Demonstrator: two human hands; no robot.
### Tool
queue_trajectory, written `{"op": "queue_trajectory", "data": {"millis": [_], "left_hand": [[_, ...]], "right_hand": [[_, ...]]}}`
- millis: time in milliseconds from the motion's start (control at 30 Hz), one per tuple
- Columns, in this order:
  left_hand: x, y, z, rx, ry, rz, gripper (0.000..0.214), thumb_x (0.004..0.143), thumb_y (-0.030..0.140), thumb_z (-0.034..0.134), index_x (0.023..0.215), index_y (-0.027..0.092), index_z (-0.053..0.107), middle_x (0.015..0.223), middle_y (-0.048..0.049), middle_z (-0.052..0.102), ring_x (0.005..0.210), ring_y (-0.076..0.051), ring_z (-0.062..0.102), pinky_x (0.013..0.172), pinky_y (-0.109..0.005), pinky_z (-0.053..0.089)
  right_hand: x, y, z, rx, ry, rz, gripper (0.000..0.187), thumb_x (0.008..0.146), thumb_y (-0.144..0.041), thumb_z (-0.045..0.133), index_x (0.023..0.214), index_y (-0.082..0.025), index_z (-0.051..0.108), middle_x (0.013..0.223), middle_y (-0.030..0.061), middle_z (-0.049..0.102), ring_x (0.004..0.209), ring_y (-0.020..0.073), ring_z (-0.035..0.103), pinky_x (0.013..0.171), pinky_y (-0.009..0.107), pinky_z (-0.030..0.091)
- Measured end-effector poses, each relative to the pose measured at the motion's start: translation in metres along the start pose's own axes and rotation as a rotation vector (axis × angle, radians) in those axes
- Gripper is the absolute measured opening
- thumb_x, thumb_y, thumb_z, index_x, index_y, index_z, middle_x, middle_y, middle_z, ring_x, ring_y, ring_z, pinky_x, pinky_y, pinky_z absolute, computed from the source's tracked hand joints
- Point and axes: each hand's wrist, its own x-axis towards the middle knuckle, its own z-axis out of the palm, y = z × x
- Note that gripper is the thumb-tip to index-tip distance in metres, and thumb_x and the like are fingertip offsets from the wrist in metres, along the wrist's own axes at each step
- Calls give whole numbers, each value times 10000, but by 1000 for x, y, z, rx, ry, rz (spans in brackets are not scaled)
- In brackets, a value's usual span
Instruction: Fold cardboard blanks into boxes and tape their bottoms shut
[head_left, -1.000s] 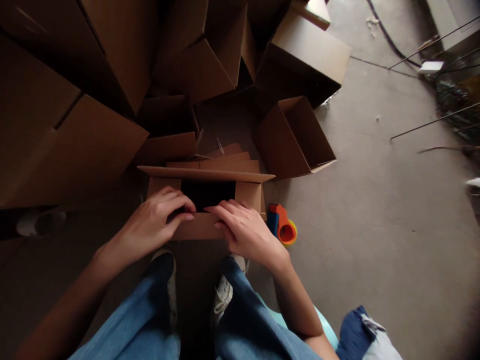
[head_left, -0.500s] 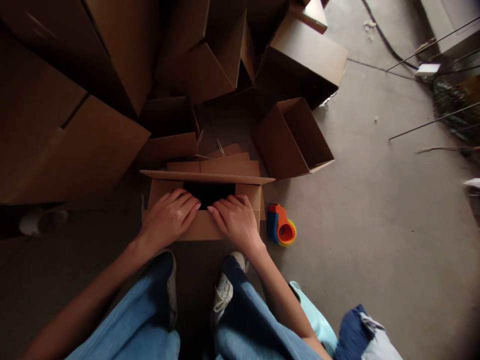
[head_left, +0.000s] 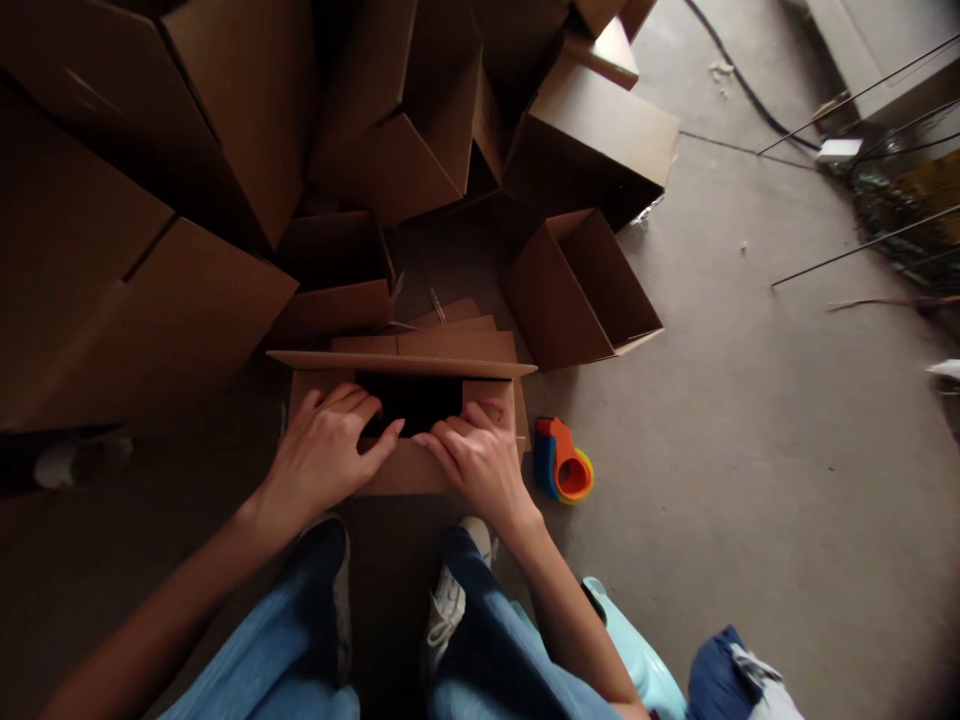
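A brown cardboard box (head_left: 405,470) sits on the floor right in front of my knees, with a dark gap (head_left: 409,403) between its flaps. My left hand (head_left: 326,450) rests on the near flap, its fingers curled at the gap's edge. My right hand (head_left: 476,460) lies on the same flap, its fingertips close to my left hand. Just right of the box, an orange and blue tape dispenser (head_left: 562,462) stands on the floor, out of reach of my fingers. The inside of the box is hidden in shadow.
Large cardboard boxes (head_left: 157,210) are piled up at the back and left. An open box (head_left: 577,290) stands beyond the tape dispenser. Concrete floor (head_left: 750,450) stretches to the right, with a black cable (head_left: 750,95) and thin metal rods (head_left: 862,245) at the far edge.
Both hands have shifted on the flap, their fingertips now closer together at the gap. The whole view has tilted, so the box sits lower in the picture.
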Motion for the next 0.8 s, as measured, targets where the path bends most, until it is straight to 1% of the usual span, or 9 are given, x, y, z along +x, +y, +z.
{"op": "queue_trajectory", "data": {"millis": [133,233,300,367,467,533,633,700,800], "left_hand": [[7,-5,7,-3,39,-20,364,1013,394,409,841,205,667,892,-96,733,1023,-296,640,857,-440,407],[12,-8,14,-66,41,-22,387,1024,363,384,830,200,676,893,-97,739,1030,-300,628,854,-440,406],[12,-10,15,-161,37,-15,333,1007,374,434,880,202,689,945,-91,747,1056,-301,615,891,-446,410],[9,-13,11,-340,62,-40,290,987,401,476,930,216,692,967,-68,742,1038,-274,618,914,-428,433],[-3,-20,-3,-649,131,-195,287,980,432,486,920,224,674,910,-29,703,922,-214,636,873,-365,486],[-13,-26,-12,-755,240,-344,266,979,425,493,908,220,647,892,-15,673,889,-195,634,863,-344,500],[-23,-38,-13,-729,444,-472,215,979,397,508,1052,218,600,1101,-44,653,1073,-217,612,953,-352,490],[-26,-47,-6,-647,504,-438,370,946,399,583,1262,223,504,1350,-98,557,1277,-258,522,1045,-387,461],[-27,-61,7,-569,427,-292,890,802,427,783,1490,243,249,1555,-177,337,1447,-316,355,1129,-461,416]], "right_hand": [[4,3,5,23,-24,30,415,1058,-429,430,809,-223,691,750,10,713,881,190,581,1032,386,263],[6,5,10,14,-17,39,378,1051,-452,425,947,-257,732,936,21,733,1012,214,568,1097,431,242],[7,6,14,12,-23,40,352,1050,-456,419,1072,-292,730,1104,25,721,1145,233,537,1146,479,196],[7,6,16,17,-52,39,346,1052,-453,412,1125,-313,720,1202,24,703,1249,244,495,1170,516,161],[7,7,18,27,-88,45,349,1054,-455,404,1120,-328,722,1233,15,699,1302,248,472,1177,539,155],[7,7,17,42,-89,50,355,1057,-455,394,1118,-334,722,1238,5,700,1309,240,473,1180,533,156],[7,7,16,75,-70,49,359,1063,-453,376,1150,-340,706,1262,-4,691,1338,228,454,1182,519,158],[7,7,15,90,-54,52,355,1062,-455,378,1176,-335,692,1273,0,685,1341,226,450,1181,511,167],[7,8,16,93,-25,82,350,1044,-482,414,1186,-298,676,1255,23,684,1305,227,469,1181,480,199]]}}
